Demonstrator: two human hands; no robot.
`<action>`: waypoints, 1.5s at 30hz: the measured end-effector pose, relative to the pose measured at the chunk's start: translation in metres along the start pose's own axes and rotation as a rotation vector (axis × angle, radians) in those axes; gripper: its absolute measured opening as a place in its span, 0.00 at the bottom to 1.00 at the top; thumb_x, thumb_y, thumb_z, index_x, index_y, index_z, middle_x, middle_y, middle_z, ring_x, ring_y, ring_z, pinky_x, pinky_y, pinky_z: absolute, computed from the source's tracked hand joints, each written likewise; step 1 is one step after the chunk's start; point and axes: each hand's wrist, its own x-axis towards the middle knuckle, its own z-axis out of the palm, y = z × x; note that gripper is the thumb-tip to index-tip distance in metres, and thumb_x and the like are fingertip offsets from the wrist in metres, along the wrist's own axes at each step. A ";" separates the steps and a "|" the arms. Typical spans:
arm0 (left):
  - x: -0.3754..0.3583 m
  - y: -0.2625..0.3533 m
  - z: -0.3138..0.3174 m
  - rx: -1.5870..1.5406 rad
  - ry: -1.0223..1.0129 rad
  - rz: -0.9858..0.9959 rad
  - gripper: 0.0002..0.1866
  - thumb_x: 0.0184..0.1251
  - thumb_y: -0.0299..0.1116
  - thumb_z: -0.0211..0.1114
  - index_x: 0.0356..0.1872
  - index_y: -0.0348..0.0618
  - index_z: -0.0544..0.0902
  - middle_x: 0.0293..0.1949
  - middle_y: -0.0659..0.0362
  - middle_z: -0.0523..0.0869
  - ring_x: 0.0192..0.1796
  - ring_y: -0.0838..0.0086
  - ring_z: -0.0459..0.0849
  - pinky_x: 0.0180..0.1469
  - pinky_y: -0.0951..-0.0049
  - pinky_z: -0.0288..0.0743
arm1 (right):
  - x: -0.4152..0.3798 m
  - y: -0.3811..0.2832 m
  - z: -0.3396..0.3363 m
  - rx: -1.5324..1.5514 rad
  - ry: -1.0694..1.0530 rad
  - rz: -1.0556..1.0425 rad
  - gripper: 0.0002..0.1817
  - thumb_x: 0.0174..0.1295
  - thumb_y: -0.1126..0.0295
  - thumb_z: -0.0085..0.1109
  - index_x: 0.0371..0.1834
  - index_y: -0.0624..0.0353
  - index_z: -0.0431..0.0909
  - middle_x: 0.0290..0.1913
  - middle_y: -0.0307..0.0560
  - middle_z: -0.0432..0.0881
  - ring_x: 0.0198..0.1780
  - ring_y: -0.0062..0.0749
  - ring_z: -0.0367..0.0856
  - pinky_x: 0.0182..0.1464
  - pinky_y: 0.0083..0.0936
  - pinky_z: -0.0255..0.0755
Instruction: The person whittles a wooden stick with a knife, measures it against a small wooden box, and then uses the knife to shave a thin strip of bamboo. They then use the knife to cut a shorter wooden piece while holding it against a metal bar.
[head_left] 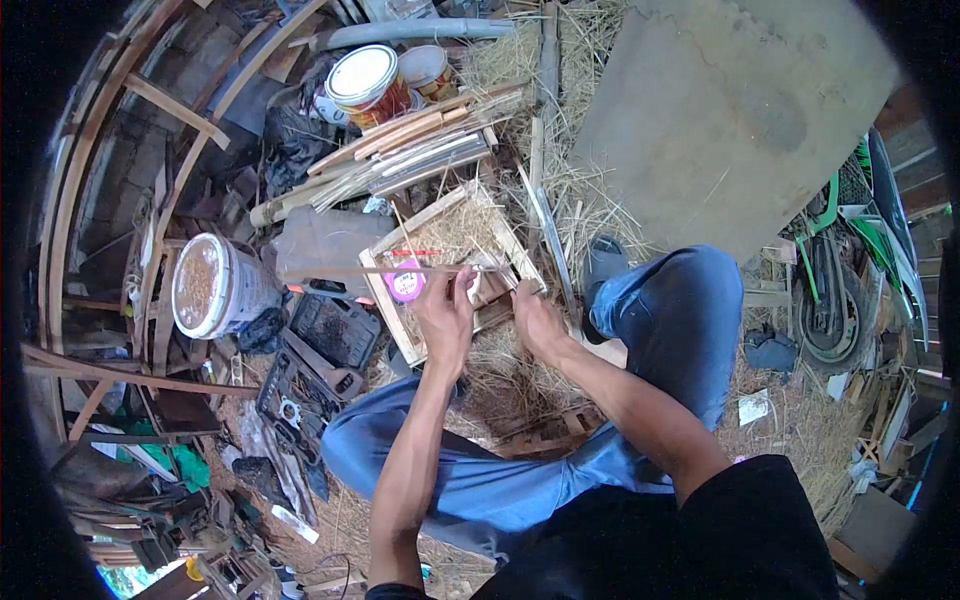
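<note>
Both hands are at the middle of the view, over a wooden frame point(402, 334) filled with straw. My left hand point(445, 312) has its fingers closed around a long thin strip point(350, 270) that reaches out to the left. Close by on the right, my right hand point(538, 318) is closed at the right end of the strip, near a small wooden piece point(488, 288); what its fingers grip is hidden. A round pink object point(404, 283) lies inside the frame, left of my left hand.
Wooden slats point(420, 150) lie beyond the frame, with paint buckets point(362, 76) behind them. At left are a white bucket point(205, 287) and an open tool case point(335, 332). A large flat sheet point(735, 110) lies at upper right. My bent legs point(680, 320) surround the work.
</note>
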 end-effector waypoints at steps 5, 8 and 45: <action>-0.004 0.012 0.000 -0.082 0.057 -0.054 0.06 0.66 0.26 0.59 0.32 0.32 0.80 0.27 0.50 0.84 0.29 0.64 0.84 0.34 0.69 0.75 | 0.006 0.008 -0.002 -0.006 -0.051 0.029 0.08 0.63 0.76 0.40 0.40 0.70 0.64 0.29 0.72 0.79 0.34 0.62 0.81 0.35 0.48 0.77; -0.002 0.006 -0.007 0.130 -0.045 0.022 0.09 0.69 0.28 0.56 0.38 0.30 0.79 0.31 0.52 0.86 0.38 0.70 0.87 0.42 0.74 0.80 | 0.011 0.010 0.000 0.002 -0.053 0.020 0.10 0.65 0.73 0.39 0.41 0.71 0.65 0.31 0.71 0.80 0.35 0.63 0.81 0.37 0.47 0.76; -0.016 0.010 -0.007 -0.002 0.047 -0.121 0.07 0.70 0.25 0.53 0.37 0.29 0.74 0.31 0.51 0.83 0.39 0.68 0.86 0.44 0.72 0.82 | -0.010 -0.014 -0.003 0.211 -0.141 0.048 0.21 0.68 0.76 0.27 0.57 0.85 0.54 0.15 0.41 0.68 0.12 0.24 0.65 0.07 0.20 0.56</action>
